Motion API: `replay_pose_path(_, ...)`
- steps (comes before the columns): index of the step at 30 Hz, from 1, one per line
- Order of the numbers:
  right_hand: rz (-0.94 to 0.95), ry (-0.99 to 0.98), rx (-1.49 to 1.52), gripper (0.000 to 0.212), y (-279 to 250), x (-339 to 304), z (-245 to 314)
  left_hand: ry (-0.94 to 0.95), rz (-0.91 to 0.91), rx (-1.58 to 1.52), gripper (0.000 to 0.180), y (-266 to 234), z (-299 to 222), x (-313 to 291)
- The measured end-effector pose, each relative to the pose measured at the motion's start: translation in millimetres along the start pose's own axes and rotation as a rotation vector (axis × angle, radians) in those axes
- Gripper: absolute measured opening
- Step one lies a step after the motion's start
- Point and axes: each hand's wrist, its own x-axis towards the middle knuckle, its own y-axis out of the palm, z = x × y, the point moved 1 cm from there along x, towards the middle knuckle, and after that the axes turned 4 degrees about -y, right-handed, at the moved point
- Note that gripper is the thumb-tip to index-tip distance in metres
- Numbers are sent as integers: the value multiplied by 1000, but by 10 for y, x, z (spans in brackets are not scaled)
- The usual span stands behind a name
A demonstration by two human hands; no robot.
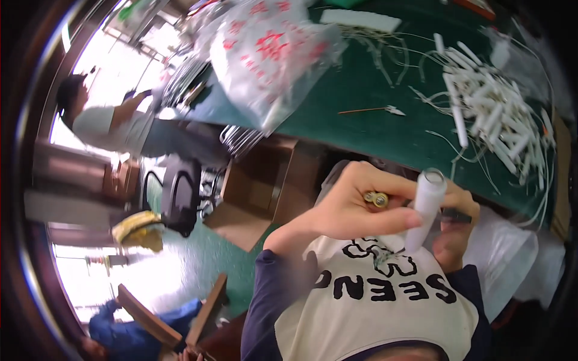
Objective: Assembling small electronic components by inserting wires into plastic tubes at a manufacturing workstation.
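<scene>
In front of my chest, my left hand (361, 201) is closed, its thumb and forefinger pinching a hollow white tube (426, 207). The tube stands nearly upright, its open end facing up. A small brass-coloured round fitting (377, 200) pokes out of the same hand's curled fingers. Just right of the tube, my right hand (457, 225) is closed with bent fingers. Between them shows a small dark piece (456, 215) whose kind I cannot make out. The tube partly covers this hand, and whether the hand touches it is hidden.
On the green table (373, 132) lie a heap of white tubes with thin wires (490, 114), a thin brown stick-like piece (364, 111) and a clear plastic bag with red print (265, 54). An open cardboard box (256, 186) stands at left, near a dark chair (180, 195). Two other people are further left.
</scene>
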Motion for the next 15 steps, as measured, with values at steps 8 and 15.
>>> replay_pose_path(8,329,383,148,47,289,-288,-325,-43,-386,-11,23,57,280,-586)
replay_pose_path(15,279,484,-11,30,320,-350,-429,-118,-392,332,46,-109,223,-706)
